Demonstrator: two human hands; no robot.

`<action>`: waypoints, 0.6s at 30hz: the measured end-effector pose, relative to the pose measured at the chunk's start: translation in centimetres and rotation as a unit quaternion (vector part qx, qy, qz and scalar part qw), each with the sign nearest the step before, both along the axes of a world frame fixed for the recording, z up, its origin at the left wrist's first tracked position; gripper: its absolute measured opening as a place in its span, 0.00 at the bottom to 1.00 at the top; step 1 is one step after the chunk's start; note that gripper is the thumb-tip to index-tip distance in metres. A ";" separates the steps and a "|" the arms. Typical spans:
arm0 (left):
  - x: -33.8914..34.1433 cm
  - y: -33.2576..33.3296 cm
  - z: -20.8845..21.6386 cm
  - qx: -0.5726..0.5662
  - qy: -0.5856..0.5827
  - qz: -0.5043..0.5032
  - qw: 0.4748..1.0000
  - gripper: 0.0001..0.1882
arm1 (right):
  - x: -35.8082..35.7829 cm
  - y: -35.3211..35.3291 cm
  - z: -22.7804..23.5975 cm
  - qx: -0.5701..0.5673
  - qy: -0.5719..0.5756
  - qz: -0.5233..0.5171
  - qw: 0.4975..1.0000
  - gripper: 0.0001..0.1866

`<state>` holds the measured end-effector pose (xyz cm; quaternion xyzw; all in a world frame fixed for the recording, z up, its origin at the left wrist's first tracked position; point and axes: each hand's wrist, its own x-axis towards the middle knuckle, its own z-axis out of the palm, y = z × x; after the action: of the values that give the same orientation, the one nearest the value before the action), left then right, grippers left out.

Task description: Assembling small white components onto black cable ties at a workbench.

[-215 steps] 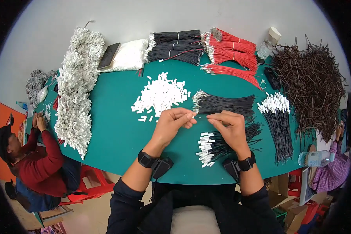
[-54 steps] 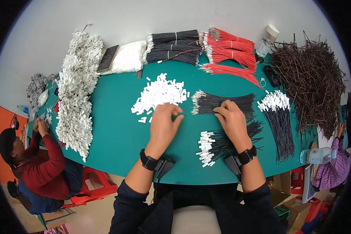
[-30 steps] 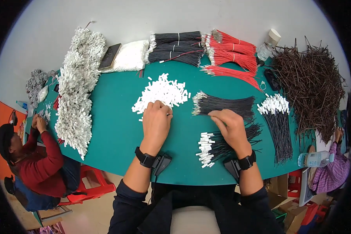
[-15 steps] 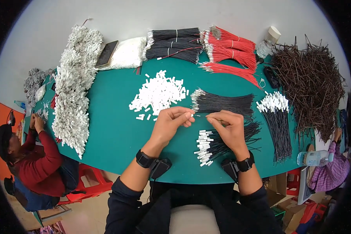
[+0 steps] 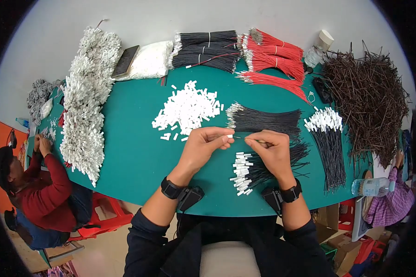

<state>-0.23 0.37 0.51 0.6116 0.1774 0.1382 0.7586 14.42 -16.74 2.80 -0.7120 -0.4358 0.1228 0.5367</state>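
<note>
My left hand (image 5: 203, 147) pinches a small white connector (image 5: 230, 136) between thumb and fingertips. My right hand (image 5: 269, 150) grips a thin black wire (image 5: 243, 138) whose bare tip points at the connector. Both hands hover over the green table (image 5: 134, 152). Just behind them lies a bundle of black wires (image 5: 263, 121) with bare ends. A loose heap of white connectors (image 5: 187, 110) sits to the left of that bundle. Under my right hand rests a pile of black wires fitted with white connectors (image 5: 245, 171).
A long heap of white-tipped wires (image 5: 85, 115) lies at the left. Black bundles (image 5: 205, 45), red bundles (image 5: 272, 60), a phone (image 5: 125, 61) and a white bag (image 5: 145, 62) line the back. Brown wires (image 5: 367, 101) fill the right. A person in red (image 5: 37, 194) sits lower left.
My left hand went forward to the white connector heap and came back with a connector. My right hand lifted a wire from the black bundle. The two hands are together again.
</note>
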 end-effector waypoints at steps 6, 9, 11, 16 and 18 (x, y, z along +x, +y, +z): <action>0.0 -0.1 -0.2 0.011 -0.003 -0.010 1.000 0.11 | -0.2 0.0 0.2 0.008 0.008 -0.002 1.000 0.05; 0.1 0.0 -0.5 0.012 -0.001 -0.017 1.000 0.11 | -0.2 0.1 -0.1 0.012 0.014 -0.007 1.000 0.05; 0.1 -0.1 -0.5 0.005 -0.013 -0.007 1.000 0.11 | -0.2 0.1 -0.1 0.015 0.018 -0.010 1.000 0.04; 0.2 -0.3 0.1 0.002 -0.010 0.000 1.000 0.11 | -0.3 0.1 0.3 0.011 0.007 -0.003 1.000 0.05; 0.2 -0.3 -0.2 0.028 -0.011 0.014 0.999 0.10 | -0.2 0.0 0.2 0.004 -0.002 0.000 1.000 0.06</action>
<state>-0.04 0.03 0.35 0.6282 0.1733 0.1605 0.7413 14.19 -16.72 3.02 -0.7103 -0.4371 0.1200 0.5386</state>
